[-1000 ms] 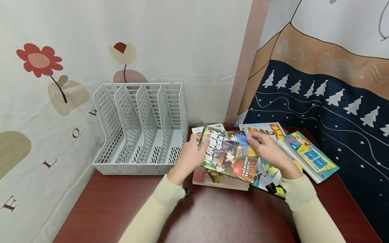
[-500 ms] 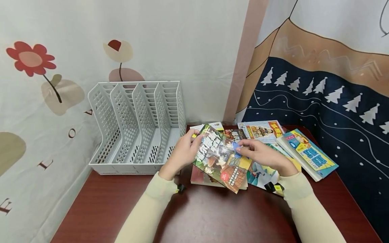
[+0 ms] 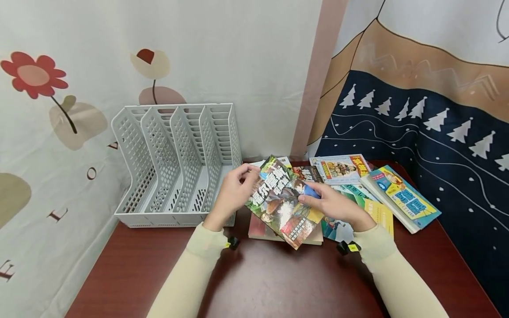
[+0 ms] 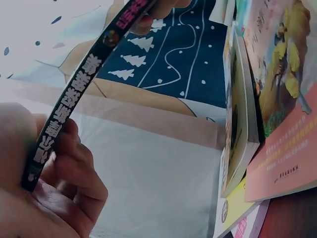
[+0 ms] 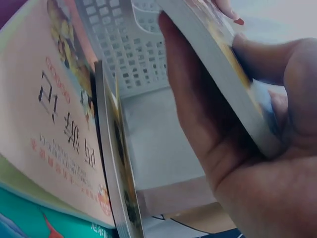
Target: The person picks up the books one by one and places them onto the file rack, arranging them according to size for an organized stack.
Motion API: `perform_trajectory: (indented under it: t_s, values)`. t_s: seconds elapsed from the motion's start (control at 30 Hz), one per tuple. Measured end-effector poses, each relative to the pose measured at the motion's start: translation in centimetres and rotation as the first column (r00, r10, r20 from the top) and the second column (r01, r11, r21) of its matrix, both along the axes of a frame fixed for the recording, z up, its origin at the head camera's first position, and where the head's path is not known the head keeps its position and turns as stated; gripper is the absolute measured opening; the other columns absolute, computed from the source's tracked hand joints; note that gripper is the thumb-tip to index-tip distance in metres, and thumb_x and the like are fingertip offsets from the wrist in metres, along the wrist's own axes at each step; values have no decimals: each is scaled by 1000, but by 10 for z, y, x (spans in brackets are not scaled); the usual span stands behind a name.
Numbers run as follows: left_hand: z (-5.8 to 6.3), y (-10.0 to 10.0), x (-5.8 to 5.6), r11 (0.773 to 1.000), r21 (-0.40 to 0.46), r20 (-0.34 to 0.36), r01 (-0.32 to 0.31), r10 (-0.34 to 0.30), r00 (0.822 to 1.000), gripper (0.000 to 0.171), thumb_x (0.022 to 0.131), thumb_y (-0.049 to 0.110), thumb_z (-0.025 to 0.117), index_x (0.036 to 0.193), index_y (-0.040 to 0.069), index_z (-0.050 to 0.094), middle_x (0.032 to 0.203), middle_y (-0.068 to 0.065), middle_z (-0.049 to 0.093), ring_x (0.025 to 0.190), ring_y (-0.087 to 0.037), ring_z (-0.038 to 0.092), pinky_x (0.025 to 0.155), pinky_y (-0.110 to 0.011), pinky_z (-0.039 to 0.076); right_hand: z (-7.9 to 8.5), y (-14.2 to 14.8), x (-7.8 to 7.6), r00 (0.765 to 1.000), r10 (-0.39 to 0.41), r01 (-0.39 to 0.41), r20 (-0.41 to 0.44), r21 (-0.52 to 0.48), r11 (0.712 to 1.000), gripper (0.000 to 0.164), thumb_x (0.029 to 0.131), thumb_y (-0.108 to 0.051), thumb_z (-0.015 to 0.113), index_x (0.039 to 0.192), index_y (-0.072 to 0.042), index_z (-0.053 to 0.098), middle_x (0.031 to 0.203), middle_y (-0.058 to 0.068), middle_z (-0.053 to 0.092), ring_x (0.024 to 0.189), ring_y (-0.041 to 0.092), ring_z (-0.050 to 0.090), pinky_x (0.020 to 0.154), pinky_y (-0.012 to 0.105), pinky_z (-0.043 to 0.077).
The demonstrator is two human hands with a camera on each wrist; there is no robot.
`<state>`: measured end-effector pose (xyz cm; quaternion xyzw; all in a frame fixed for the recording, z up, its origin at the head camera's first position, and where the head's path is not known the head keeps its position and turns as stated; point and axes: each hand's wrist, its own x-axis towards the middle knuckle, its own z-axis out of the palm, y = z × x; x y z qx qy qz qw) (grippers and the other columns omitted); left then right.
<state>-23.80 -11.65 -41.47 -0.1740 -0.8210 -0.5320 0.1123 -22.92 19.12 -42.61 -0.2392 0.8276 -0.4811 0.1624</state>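
A colourful comic-style book (image 3: 284,205) is held tilted above the other books in the head view, its illustrated cover facing up. My left hand (image 3: 234,190) grips its left edge; the left wrist view shows the dark spine (image 4: 74,91) between thumb and curled fingers. My right hand (image 3: 336,205) holds the opposite edge, thumb on the cover and fingers underneath. That side's white page edges (image 5: 218,79) appear in the right wrist view. Below lies a pink book (image 3: 260,229), partly hidden by the held one.
Left of the hands stands a light grey file rack (image 3: 175,163) with slanted dividers. More books lie behind and to the right, including a blue-and-yellow book (image 3: 407,201), a white-bordered book (image 3: 339,168) and a yellow one (image 3: 379,216). A patterned curtain (image 3: 274,79) hangs behind the table (image 3: 278,282).
The held book has turned clockwise and shifted left, uncovering more of the books at right. My right hand has moved left and slightly down with it. The left hand has shifted its grip.
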Motion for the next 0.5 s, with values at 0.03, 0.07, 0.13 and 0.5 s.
perform_trajectory:
  t_s: [0.03, 0.07, 0.13, 0.5]
  values:
    - [1, -1, 0, 999, 32, 4, -1, 1, 1000, 38, 108, 47, 54, 118, 18, 76, 64, -2, 61, 56, -21, 56, 58, -38, 55, 1, 0, 1, 1000, -12, 12, 1, -13, 1000, 46, 106, -44, 59, 142, -16, 60, 119, 9, 71, 106, 26, 66, 98, 46, 55]
    - [1, -2, -1, 999, 54, 3, -6, 6, 1000, 39, 108, 46, 53, 119, 16, 76, 63, -3, 58, 55, -21, 55, 56, -36, 55, 2, -1, 1, 1000, -26, 26, 5, -29, 999, 47, 106, -45, 59, 142, -16, 60, 120, 10, 72, 106, 26, 67, 98, 47, 55]
    - [2, -3, -1, 995, 98, 0, -7, 7, 1000, 41, 109, 45, 52, 122, 14, 75, 61, -3, 51, 50, -19, 48, 51, -32, 51, 5, -1, 3, 998, -53, 54, 17, -55, 997, 51, 105, -46, 59, 146, -16, 58, 125, 9, 73, 110, 25, 68, 101, 47, 55]
    - [9, 0, 1, 965, 253, 26, 71, -80, 996, 53, 111, 40, 49, 160, 22, 40, 67, -24, 67, 48, -29, 66, 46, -43, 58, 12, -7, 8, 984, -166, 176, 61, -276, 945, 69, 107, -43, 55, 166, -15, 32, 143, 22, 64, 112, 21, 72, 90, 27, 61]
